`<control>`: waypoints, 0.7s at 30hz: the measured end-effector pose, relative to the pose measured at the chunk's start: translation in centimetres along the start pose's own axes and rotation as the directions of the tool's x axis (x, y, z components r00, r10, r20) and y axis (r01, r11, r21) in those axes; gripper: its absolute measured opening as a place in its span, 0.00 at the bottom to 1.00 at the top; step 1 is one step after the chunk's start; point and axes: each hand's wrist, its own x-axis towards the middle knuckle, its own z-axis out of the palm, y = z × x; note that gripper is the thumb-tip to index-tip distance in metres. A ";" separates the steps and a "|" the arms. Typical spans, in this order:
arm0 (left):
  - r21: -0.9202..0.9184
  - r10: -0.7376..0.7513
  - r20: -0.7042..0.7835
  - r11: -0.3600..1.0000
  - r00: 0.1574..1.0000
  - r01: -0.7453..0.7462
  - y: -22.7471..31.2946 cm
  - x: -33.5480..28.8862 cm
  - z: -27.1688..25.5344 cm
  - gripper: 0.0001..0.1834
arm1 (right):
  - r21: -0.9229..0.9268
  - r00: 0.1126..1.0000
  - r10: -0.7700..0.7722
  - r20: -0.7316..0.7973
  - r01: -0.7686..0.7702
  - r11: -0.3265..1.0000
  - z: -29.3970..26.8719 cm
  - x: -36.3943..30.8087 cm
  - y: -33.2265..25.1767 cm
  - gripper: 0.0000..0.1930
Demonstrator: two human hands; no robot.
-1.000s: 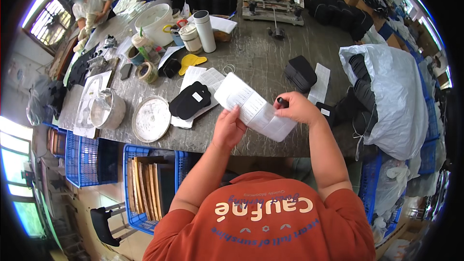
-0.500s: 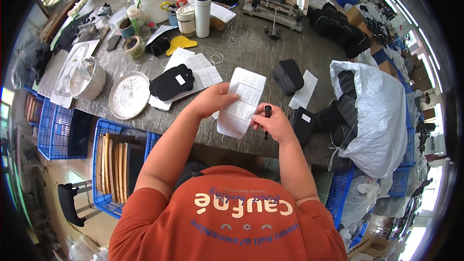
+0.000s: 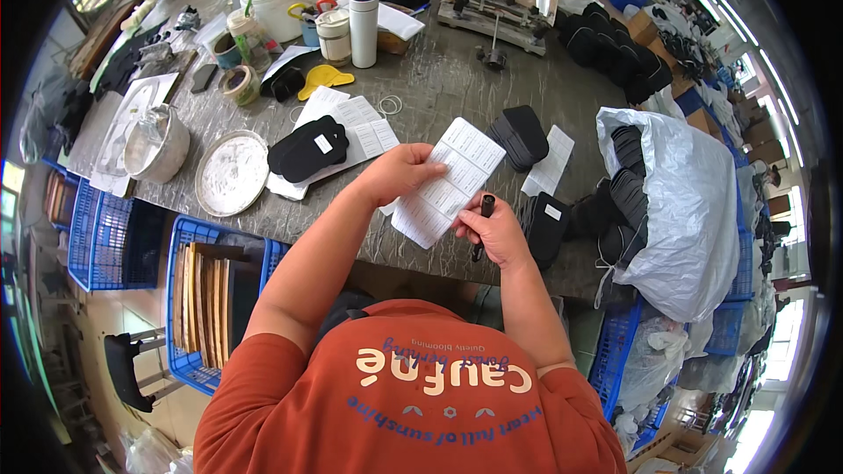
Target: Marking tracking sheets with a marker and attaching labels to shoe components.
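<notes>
A white printed sheet of labels (image 3: 450,183) is held above the table's near edge, tilted to the right. My left hand (image 3: 406,175) pinches its left side, thumb on top. My right hand (image 3: 494,233) is closed round a black marker pen (image 3: 487,205), its fingertips at the sheet's lower right edge; whether they grip the paper too is unclear. Left of the sheet, a stack of black pads (image 3: 303,154) with a white label lies on more label sheets (image 3: 372,137). To the right are another black pad stack (image 3: 520,133), a label strip (image 3: 549,162) and labelled black pads (image 3: 546,230).
A white plastic sack (image 3: 680,228) of black pads stands at the right. Left on the table are a round pale tray (image 3: 233,174), a bucket (image 3: 158,156), jars and a white flask (image 3: 364,31). A screen-printing frame (image 3: 500,0) stands at the back. Blue crates (image 3: 195,379) stand below.
The sheet has turned clockwise, its top swinging to the right. My left hand has shifted slightly right with it, and my right hand still holds the marker pen.
</notes>
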 end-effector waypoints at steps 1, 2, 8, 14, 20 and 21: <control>0.016 -0.006 -0.005 1.000 1.000 0.006 0.1 0.0 0.0 0.14 | 0.001 1.000 0.000 0.000 0.000 1.000 0.0 0.0 0.1 0.02; 0.032 -0.011 -0.011 0.999 1.000 0.012 0.1 0.0 0.1 0.13 | -0.001 1.000 -0.006 -0.004 0.006 1.000 -0.1 0.1 0.1 0.01; -0.043 -0.004 -0.015 0.999 1.000 0.003 -0.8 0.3 -0.1 0.15 | 0.014 1.000 -0.016 -0.024 0.016 1.000 0.0 0.2 0.6 0.01; -0.002 0.149 0.083 0.989 0.985 -0.149 -3.0 -0.2 -0.4 0.17 | 0.067 0.997 -0.015 -0.079 0.020 0.998 -1.0 0.3 1.4 0.03; 0.777 0.299 -0.077 0.616 0.951 -0.131 -4.9 -1.5 3.5 0.20 | 0.270 0.954 -0.019 -0.301 0.104 0.957 -4.4 -0.8 2.8 0.14; 0.849 0.315 -0.008 0.504 0.949 -0.160 -5.0 -1.6 5.0 0.20 | 0.246 0.937 -0.079 -0.341 0.170 0.954 -5.6 -1.4 3.7 0.15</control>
